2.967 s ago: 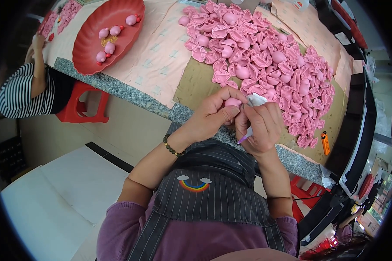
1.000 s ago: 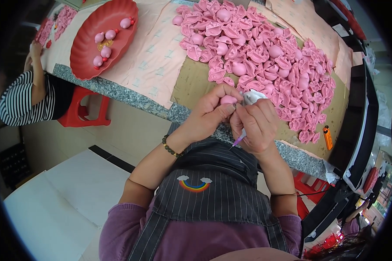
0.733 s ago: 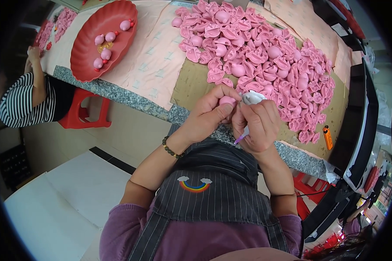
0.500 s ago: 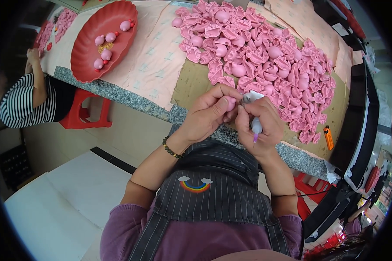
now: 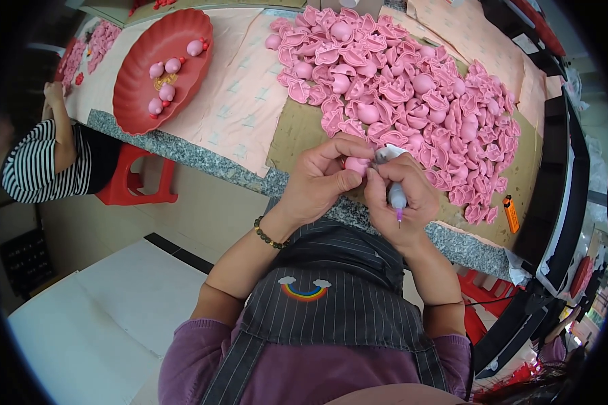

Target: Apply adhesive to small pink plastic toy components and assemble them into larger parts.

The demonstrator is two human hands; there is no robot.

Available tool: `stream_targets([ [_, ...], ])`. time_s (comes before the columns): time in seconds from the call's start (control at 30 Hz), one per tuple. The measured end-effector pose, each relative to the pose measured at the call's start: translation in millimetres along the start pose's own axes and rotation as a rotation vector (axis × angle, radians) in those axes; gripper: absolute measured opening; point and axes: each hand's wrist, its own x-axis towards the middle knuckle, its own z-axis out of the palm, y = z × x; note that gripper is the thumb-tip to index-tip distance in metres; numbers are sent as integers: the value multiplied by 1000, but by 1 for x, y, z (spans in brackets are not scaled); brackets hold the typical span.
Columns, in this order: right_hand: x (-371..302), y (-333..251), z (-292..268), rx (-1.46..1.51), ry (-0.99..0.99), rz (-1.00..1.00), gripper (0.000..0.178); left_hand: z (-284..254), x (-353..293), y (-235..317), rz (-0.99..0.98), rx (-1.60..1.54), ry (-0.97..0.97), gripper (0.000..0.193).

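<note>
My left hand (image 5: 321,179) is closed, with thumb and fingers pinching a small rounded pink plastic piece (image 5: 358,165) that has a bit of red on it. Close against it, my right hand (image 5: 412,202) has its fingertips at the piece's right side. Tucked in that hand is a small translucent dispenser bottle (image 5: 397,197) with a purple needle tip pointing back toward me. Its wider end shows behind my fingers; part of it is hidden. Just beyond both hands, a large heap of pink moulded shell pieces (image 5: 422,84) spreads over brown cardboard (image 5: 292,128).
A scalloped red tray (image 5: 130,88) at the far left holds several pink balls (image 5: 167,92) with red bits. An orange-and-black tool (image 5: 511,213) lies right of the heap. A person in a striped sleeve (image 5: 30,165) works at left, near a red stool (image 5: 138,179).
The pink piece has turned between my fingers, showing more of itself and some red. My left thumb has shifted slightly lower. The dispenser bottle stays in my right hand.
</note>
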Motion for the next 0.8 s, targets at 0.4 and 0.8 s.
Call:
stream_targets([
  [0.4,0,4,3,19,61,-11,16,-1,0,-1,-8,71,15,28],
  [0.8,-5,4,0,111,22,178,12,11,0,7,-166,-102,130,22],
])
